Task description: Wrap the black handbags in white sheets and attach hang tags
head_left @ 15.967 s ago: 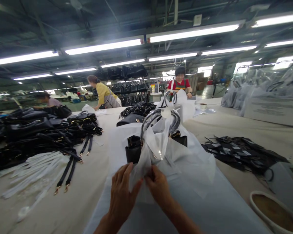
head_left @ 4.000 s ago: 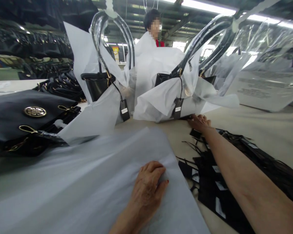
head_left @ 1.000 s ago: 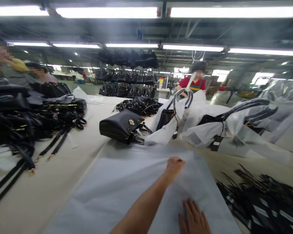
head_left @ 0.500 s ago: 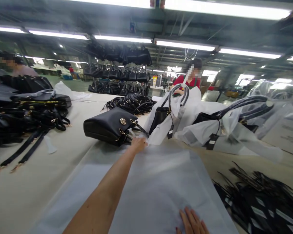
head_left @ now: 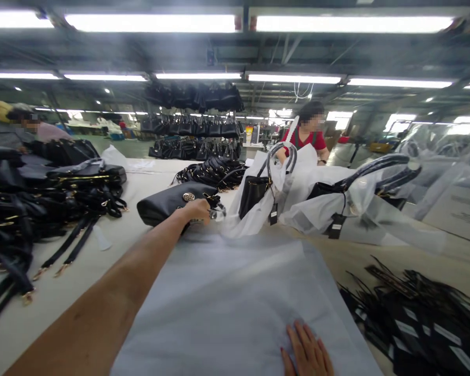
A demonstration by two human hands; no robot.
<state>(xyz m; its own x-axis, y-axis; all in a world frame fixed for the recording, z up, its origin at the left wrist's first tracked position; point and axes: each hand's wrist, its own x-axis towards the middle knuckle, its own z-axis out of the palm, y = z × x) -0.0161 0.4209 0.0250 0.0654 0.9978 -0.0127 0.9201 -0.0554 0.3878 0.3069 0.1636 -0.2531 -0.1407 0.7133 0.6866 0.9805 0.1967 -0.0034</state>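
A black handbag with a round gold emblem lies on its side beyond the pale plastic sheet. My left hand reaches out to it, fingers closed round the bag's handles, which stick out past my knuckles with some clear wrapping on them. Part of the bag is hidden behind that hand and forearm. Near the sheet's front edge, my right hand lies flat with its fingers spread, holding nothing.
Two black handbags in white wrapping, one upright and one leaning, stand beyond the sheet. Black straps are heaped behind. More bags crowd the left; black tags pile at right. A co-worker in red is across the table.
My left hand has moved left and slightly up, closing round the handbag's handles. The bag sits lower and flatter against the table. My right hand stays on the sheet.
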